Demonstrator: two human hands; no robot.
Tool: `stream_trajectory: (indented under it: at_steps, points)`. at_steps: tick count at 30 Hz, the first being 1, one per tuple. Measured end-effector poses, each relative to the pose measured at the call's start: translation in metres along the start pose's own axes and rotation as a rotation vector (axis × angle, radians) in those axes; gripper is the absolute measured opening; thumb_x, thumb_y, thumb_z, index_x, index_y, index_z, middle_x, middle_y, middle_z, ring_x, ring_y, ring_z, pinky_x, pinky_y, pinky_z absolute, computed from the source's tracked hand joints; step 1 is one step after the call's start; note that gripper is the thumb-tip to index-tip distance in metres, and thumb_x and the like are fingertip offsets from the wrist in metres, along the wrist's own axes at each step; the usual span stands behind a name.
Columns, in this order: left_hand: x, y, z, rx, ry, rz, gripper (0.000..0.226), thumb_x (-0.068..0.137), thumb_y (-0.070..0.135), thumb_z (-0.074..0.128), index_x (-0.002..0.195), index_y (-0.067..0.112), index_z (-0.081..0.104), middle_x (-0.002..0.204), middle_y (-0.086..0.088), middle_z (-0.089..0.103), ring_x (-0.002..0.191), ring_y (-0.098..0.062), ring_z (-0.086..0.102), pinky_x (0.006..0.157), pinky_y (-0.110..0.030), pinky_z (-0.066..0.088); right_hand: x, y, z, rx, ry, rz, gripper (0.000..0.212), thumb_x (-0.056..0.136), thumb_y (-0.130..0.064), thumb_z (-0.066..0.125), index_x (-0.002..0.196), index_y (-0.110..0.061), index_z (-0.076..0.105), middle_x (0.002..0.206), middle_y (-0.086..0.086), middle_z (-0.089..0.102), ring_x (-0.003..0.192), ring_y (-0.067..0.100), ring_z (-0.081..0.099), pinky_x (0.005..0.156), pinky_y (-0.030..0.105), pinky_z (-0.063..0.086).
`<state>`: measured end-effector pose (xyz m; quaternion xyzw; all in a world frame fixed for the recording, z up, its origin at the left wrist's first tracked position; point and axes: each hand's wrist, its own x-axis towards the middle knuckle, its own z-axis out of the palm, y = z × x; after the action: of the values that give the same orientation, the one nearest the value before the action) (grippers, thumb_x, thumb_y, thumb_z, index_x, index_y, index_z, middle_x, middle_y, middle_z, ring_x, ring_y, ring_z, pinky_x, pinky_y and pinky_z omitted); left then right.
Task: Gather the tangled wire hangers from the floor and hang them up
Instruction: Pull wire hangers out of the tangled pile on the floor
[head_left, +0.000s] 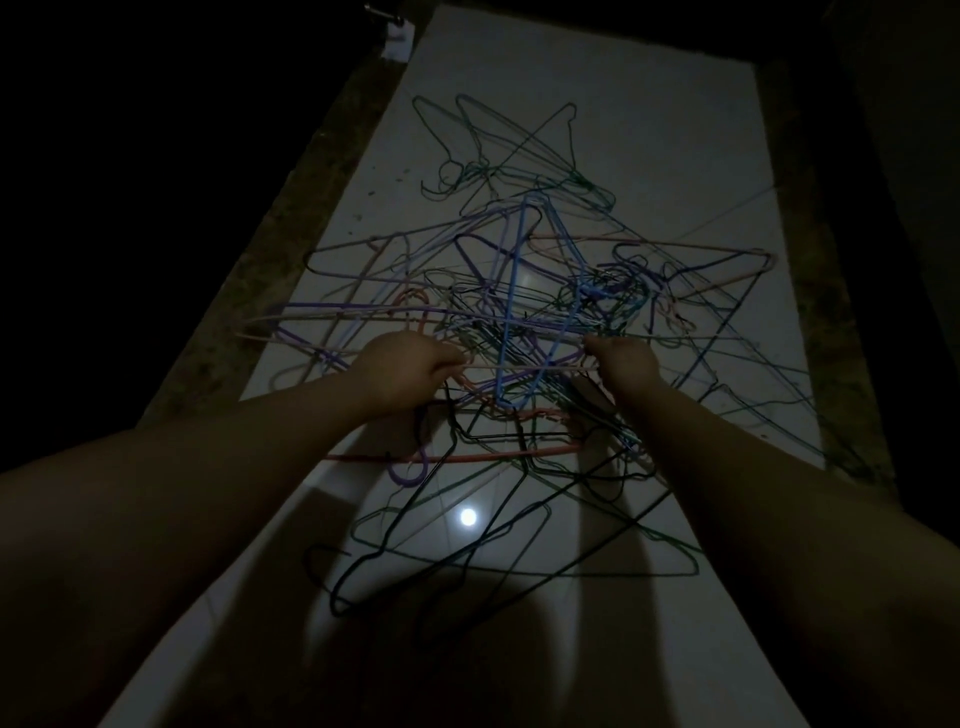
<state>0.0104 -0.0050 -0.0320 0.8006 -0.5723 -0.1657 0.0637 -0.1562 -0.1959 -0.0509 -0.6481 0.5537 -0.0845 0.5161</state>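
Light: very dim, so the colours and fine detail of the wires are hard to read
Floor: a pale, glossy floor (597, 130) runs from 6 to 12 o'clock as a long strip, with dark rough borders at 9 and 3 o'clock
Wire hangers: the wire hangers (597, 291) lie in one loose tangle on the floor, spread across the middle of the view and thickest just toward 1 o'clock of centre
Left hand: the left hand (410, 364), just toward 9 o'clock of centre, has its fingers curled round the straight bar of a pale pink hanger (524, 367)
Right hand: the right hand (623, 364), toward 3 o'clock of centre, pinches the same bar at its other end
Blue hanger: a blue hanger (511, 291) crosses that bar between the two hands
Red hanger: a red hanger (467, 458) lies toward 6 o'clock of the hands
Green hangers: green hangers (519, 150) lie at 12 o'clock
Black hanger: a black hanger (335, 597) lies at 7 o'clock
Reflection: a round light spot (468, 516) shines on the floor at 6 o'clock
Far corner: a white scrap (397, 44) sits at 11 o'clock
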Motion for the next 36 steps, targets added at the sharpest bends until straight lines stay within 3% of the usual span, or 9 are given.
stream_trajectory:
  at_steps: [5, 11, 13, 15, 20, 24, 28, 31, 36]
  points:
    - [0.0, 0.005, -0.004, -0.158, -0.014, -0.071, 0.029, 0.097, 0.03, 0.046, 0.117, 0.018, 0.065, 0.111, -0.004, 0.067, 0.098, -0.02, 0.059, 0.082, -0.03, 0.046, -0.008, -0.009, 0.002, 0.162, 0.11, -0.073, 0.031, 0.096, -0.021, 0.053, 0.079, 0.003, 0.061, 0.066, 0.01, 0.047, 0.062, 0.021, 0.044, 0.067, 0.033, 0.037]
    - [0.011, 0.014, -0.017, -0.435, 0.089, -0.225, 0.035, 0.096, 0.035, 0.046, 0.121, 0.014, 0.059, 0.115, -0.008, 0.063, 0.101, -0.021, 0.058, 0.083, -0.029, 0.043, -0.004, -0.021, -0.008, 0.383, 0.076, -0.103, 0.022, 0.095, -0.019, 0.052, 0.093, -0.003, 0.066, 0.079, 0.017, 0.058, 0.072, 0.027, 0.055, 0.068, 0.036, 0.045]
    - [0.019, 0.018, -0.023, -0.645, 0.195, -0.331, 0.041, 0.097, 0.035, 0.044, 0.132, 0.015, 0.049, 0.125, -0.009, 0.057, 0.11, -0.024, 0.056, 0.086, -0.03, 0.043, -0.008, -0.023, -0.006, 0.505, -0.032, -0.069, 0.021, 0.096, -0.018, 0.051, 0.082, -0.01, 0.064, 0.066, 0.008, 0.046, 0.06, 0.019, 0.042, 0.06, 0.032, 0.035]
    - [0.031, 0.021, -0.032, -0.973, 0.312, -0.461, 0.042, 0.099, 0.032, 0.04, 0.137, 0.013, 0.041, 0.13, -0.01, 0.054, 0.109, -0.024, 0.056, 0.086, -0.034, 0.045, -0.013, -0.026, 0.0, 0.538, -0.187, -0.017, 0.021, 0.096, -0.019, 0.051, 0.079, -0.015, 0.063, 0.063, 0.001, 0.045, 0.063, 0.015, 0.042, 0.068, 0.03, 0.035]
    - [0.04, 0.021, -0.065, -1.625, 0.592, -0.58, 0.017, 0.101, 0.016, 0.034, 0.11, 0.01, 0.049, 0.09, 0.001, 0.06, 0.082, -0.012, 0.06, 0.072, -0.027, 0.05, -0.02, -0.023, 0.016, 0.387, -0.498, -0.001, 0.022, 0.095, -0.016, 0.05, 0.077, -0.021, 0.062, 0.073, -0.007, 0.061, 0.08, 0.013, 0.051, 0.077, 0.03, 0.036]
    - [0.04, 0.026, -0.075, -1.595, 0.594, -0.555, 0.021, 0.102, 0.015, 0.033, 0.092, 0.017, 0.052, 0.081, 0.0, 0.06, 0.073, -0.01, 0.063, 0.066, -0.026, 0.051, -0.019, -0.016, 0.023, 0.089, -0.577, -0.065, 0.011, 0.091, -0.022, 0.06, 0.087, -0.025, 0.07, 0.102, -0.004, 0.064, 0.1, 0.016, 0.056, 0.091, 0.034, 0.041]
    - [0.038, 0.031, -0.07, -1.49, 0.523, -0.497, 0.025, 0.1, 0.012, 0.036, 0.082, 0.02, 0.051, 0.073, 0.0, 0.058, 0.066, -0.01, 0.063, 0.053, -0.02, 0.05, -0.011, -0.009, 0.027, 0.191, -0.372, 0.043, 0.023, 0.09, -0.027, 0.062, 0.107, -0.012, 0.067, 0.114, 0.009, 0.064, 0.095, 0.022, 0.06, 0.077, 0.032, 0.053]
    - [0.037, 0.037, -0.061, -1.319, 0.415, -0.424, 0.027, 0.099, 0.01, 0.036, 0.08, 0.02, 0.051, 0.072, 0.0, 0.057, 0.065, -0.01, 0.061, 0.05, -0.017, 0.048, 0.001, -0.004, 0.024, 0.177, -0.181, 0.066, 0.033, 0.099, -0.021, 0.049, 0.127, -0.004, 0.053, 0.112, 0.013, 0.058, 0.093, 0.029, 0.059, 0.073, 0.032, 0.05]
    - [0.039, 0.045, -0.052, -1.244, 0.317, -0.415, 0.026, 0.099, 0.012, 0.039, 0.079, 0.017, 0.054, 0.072, -0.001, 0.059, 0.057, -0.006, 0.062, 0.057, -0.023, 0.05, 0.003, -0.002, 0.035, 0.37, -0.284, 0.242, 0.04, 0.102, -0.013, 0.039, 0.141, -0.011, 0.035, 0.094, 0.011, 0.054, 0.068, 0.016, 0.054, 0.047, 0.023, 0.047]
